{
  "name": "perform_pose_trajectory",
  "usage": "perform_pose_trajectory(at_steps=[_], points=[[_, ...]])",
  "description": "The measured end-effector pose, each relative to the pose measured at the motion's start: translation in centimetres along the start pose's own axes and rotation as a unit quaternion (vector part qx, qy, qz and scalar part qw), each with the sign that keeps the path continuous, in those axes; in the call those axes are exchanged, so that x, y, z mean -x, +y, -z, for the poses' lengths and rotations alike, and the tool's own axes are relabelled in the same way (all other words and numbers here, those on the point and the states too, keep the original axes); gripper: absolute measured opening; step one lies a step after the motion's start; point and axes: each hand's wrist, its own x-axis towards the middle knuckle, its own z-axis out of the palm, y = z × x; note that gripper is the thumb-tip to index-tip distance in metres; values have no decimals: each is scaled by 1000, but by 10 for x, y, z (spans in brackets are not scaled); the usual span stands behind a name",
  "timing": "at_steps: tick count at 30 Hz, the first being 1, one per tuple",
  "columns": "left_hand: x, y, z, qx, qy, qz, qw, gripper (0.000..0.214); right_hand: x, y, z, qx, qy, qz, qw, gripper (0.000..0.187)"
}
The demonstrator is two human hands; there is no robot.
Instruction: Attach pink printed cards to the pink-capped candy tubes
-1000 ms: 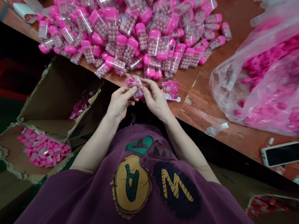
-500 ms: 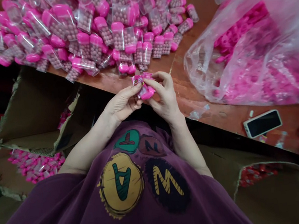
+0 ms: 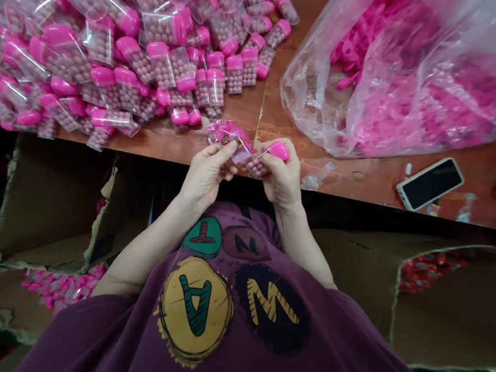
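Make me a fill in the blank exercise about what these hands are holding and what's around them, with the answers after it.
The left hand holds a flat pink-printed plastic packet with its ____ on the upper face.
The right hand holds a clear plastic bottle whose rounded cap is coloured ____.
Many pink plastic pieces lie in a large see-through plastic ____.
The white-edged, dark-screened phone lies on the reddish-brown table, to the ____ of both hands.

Missing words: thumb; pink; bag; right.

Pink-capped bottle [image 3: 279, 151] arrived, in right hand [image 3: 284, 176]
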Motion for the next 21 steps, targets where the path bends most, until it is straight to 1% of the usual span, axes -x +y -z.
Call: perform_pose_trajectory(at_steps=[4,7,9,13,18,21], points=[[-4,-3,-1,-15,13,-6,1000,30,5,8,5,-13,-12,3,1000,40],[-5,-5,-4,-25,17,-13,999,31,4,12,4,-35,24,18,999,41],[-4,-8,-7,-35,17,-20,999,32,0,13,1,-46,41,16,998,44],[-1,-13,-7,-57,3,-23,998,30,-10,13,0,-19,37,-5,999,52],[0,-14,1,-65,-19,-3,998,31,-13,19,4,6,27,18,999,52],[0,-13,4,-68,-9,-17,997,32,-13,20,5,17,19,24,999,54]])
